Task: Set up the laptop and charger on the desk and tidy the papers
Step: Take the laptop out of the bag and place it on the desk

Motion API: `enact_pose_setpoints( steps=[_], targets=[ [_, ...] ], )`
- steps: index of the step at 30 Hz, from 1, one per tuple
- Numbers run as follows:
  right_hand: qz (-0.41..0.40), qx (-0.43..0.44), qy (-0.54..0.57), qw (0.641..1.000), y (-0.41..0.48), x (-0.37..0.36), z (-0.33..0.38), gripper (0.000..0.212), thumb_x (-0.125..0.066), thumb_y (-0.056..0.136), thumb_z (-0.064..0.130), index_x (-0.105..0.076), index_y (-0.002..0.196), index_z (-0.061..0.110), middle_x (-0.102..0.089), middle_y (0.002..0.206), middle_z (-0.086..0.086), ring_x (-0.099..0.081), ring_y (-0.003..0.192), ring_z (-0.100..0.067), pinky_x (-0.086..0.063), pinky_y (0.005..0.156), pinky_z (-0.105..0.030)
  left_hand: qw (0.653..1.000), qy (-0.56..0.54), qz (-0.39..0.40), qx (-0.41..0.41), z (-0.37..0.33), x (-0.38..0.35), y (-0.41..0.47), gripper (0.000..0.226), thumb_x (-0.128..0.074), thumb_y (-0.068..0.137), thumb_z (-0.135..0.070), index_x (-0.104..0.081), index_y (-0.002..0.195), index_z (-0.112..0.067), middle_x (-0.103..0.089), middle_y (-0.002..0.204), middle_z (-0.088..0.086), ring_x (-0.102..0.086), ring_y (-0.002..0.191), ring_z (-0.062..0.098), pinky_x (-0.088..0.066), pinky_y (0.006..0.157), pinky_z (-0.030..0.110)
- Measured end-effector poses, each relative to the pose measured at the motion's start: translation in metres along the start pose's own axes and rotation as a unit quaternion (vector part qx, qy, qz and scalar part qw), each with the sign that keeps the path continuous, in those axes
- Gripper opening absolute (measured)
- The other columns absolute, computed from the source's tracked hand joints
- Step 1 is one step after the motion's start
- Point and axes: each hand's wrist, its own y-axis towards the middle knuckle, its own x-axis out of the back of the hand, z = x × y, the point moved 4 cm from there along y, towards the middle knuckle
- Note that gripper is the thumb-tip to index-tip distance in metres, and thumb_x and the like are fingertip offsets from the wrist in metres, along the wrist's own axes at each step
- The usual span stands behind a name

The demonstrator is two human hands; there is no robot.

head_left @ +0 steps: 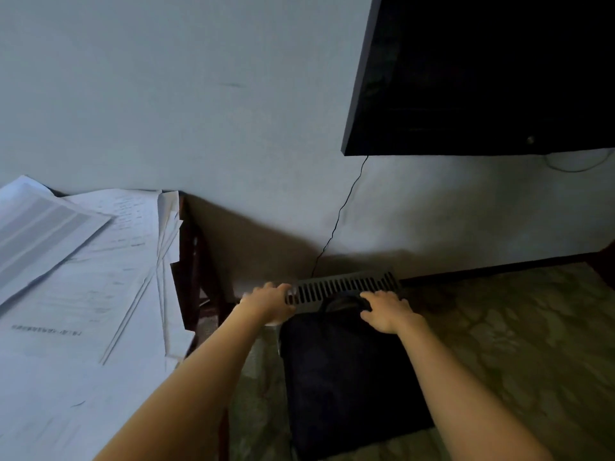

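At lower centre, left hand (270, 302) gripped the laptop (346, 287); right hand (387, 311) held the bag (352, 377). Best pulled out straight, bag steadied.

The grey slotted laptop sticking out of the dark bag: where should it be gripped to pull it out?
Grip the grey slotted laptop by its two exposed corners, from the near side. Only its vented end projects from the dark fabric bag; the left hand already holds the left corner.

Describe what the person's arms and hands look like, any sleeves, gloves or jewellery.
Both forearms are bare all the way to the frame edge, with no sleeves showing. The left hand and right hand wear no gloves; no watch, bracelet or ring is visible, though the picture is dim and slightly blurred.
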Motion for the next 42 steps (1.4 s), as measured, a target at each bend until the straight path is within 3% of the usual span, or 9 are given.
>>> enact_pose_setpoints(
  steps=[5, 12, 16, 23, 27, 30, 33, 38, 42],
  targets=[
    [0.02, 0.01, -0.025, 0.999, 0.061, -0.033, -0.006, 0.057, -0.039, 0.098, 0.031, -0.016, 0.15, 0.02, -0.02, 0.154, -0.009, -0.014, 0.142, -0.03, -0.018, 0.114, -0.046, 0.993, -0.095, 0.068, 0.022, 0.003, -0.045, 0.05, 0.063, -0.047, 0.094, -0.037, -0.019, 0.149, -0.02, -0.023, 0.153, 0.013, -0.028, 0.138, 0.033, -0.029, 0.111, 0.041],
    [-0.04, 0.069, -0.083, 0.993, 0.146, -0.052, -0.003, 0.059, -0.045, 0.097, 0.029, -0.017, 0.148, 0.019, -0.02, 0.154, -0.009, -0.012, 0.143, -0.03, -0.016, 0.116, -0.046, 0.98, -0.175, 0.072, 0.056, 0.004, -0.086, 0.111, 0.06, -0.045, 0.095, -0.034, -0.019, 0.148, -0.025, -0.022, 0.153, 0.012, -0.033, 0.135, 0.031, -0.031, 0.111, 0.039],
    [-0.018, 0.11, -0.136, 0.984, 0.188, -0.07, -0.003, 0.066, -0.051, 0.094, 0.024, -0.015, 0.149, 0.019, -0.02, 0.154, -0.009, -0.011, 0.144, -0.03, -0.014, 0.116, -0.048, 0.971, -0.216, 0.07, 0.071, 0.001, -0.117, 0.136, 0.059, -0.045, 0.096, -0.032, -0.019, 0.149, -0.022, -0.023, 0.153, 0.013, -0.03, 0.137, 0.03, -0.028, 0.109, 0.035],
    [0.017, 0.109, -0.113, 0.988, 0.233, -0.095, 0.003, 0.06, -0.05, 0.095, 0.02, -0.021, 0.147, 0.017, -0.033, 0.145, -0.013, -0.031, 0.134, -0.033, -0.024, 0.11, -0.048, 0.956, -0.274, 0.046, 0.091, 0.009, -0.153, 0.164, 0.062, -0.048, 0.095, -0.028, -0.02, 0.149, -0.018, -0.024, 0.152, 0.009, -0.028, 0.138, 0.027, -0.029, 0.112, 0.034],
    [-0.022, 0.093, -0.104, 0.99, 0.232, -0.09, 0.012, 0.034, -0.047, 0.097, 0.026, -0.051, 0.127, 0.011, -0.05, 0.129, -0.01, -0.047, 0.119, -0.029, -0.037, 0.099, -0.04, 0.94, -0.322, 0.026, 0.11, 0.014, -0.159, 0.165, 0.061, -0.051, 0.093, -0.025, -0.024, 0.147, -0.015, -0.031, 0.148, 0.01, -0.036, 0.133, 0.027, -0.034, 0.11, 0.038],
    [-0.052, 0.072, 0.05, 0.995, 0.218, -0.079, 0.01, 0.016, -0.051, 0.095, 0.025, -0.063, 0.094, 0.014, -0.063, 0.094, -0.003, -0.06, 0.085, -0.02, -0.047, 0.066, -0.027, 0.935, -0.332, 0.023, 0.12, 0.013, -0.157, 0.157, 0.06, -0.05, 0.094, -0.025, -0.024, 0.147, -0.015, -0.032, 0.147, 0.011, -0.039, 0.131, 0.029, -0.036, 0.107, 0.036],
    [-0.123, 0.034, 0.163, 0.978, 0.197, -0.062, -0.002, 0.034, -0.059, 0.086, 0.013, -0.046, 0.055, 0.019, -0.048, 0.056, 0.003, -0.046, 0.054, -0.014, -0.029, 0.043, -0.02, 0.937, -0.318, 0.014, 0.142, 0.006, -0.152, 0.144, 0.062, -0.048, 0.095, -0.034, -0.02, 0.147, -0.018, -0.03, 0.147, 0.014, -0.034, 0.132, 0.033, -0.032, 0.109, 0.039],
    [-0.182, 0.078, 0.183, 0.963, 0.144, -0.025, -0.004, 0.035, -0.058, 0.073, 0.005, -0.036, 0.048, 0.016, -0.037, 0.047, 0.001, -0.036, 0.045, -0.012, -0.02, 0.044, -0.019, 0.952, -0.269, 0.047, 0.139, -0.006, -0.13, 0.122, 0.06, -0.051, 0.091, -0.045, -0.03, 0.142, -0.023, -0.031, 0.142, 0.018, -0.031, 0.131, 0.04, -0.029, 0.11, 0.048],
    [-0.205, 0.13, 0.165, 0.956, 0.088, -0.004, -0.003, 0.036, -0.054, 0.069, 0.002, -0.028, 0.049, 0.016, -0.029, 0.046, 0.0, -0.027, 0.044, -0.015, -0.013, 0.044, -0.023, 0.957, -0.286, 0.023, 0.049, -0.024, -0.104, 0.094, 0.025, -0.053, 0.094, -0.024, -0.054, 0.112, -0.007, -0.056, 0.115, 0.011, -0.052, 0.109, 0.028, -0.039, 0.089, 0.033]
  ],
)
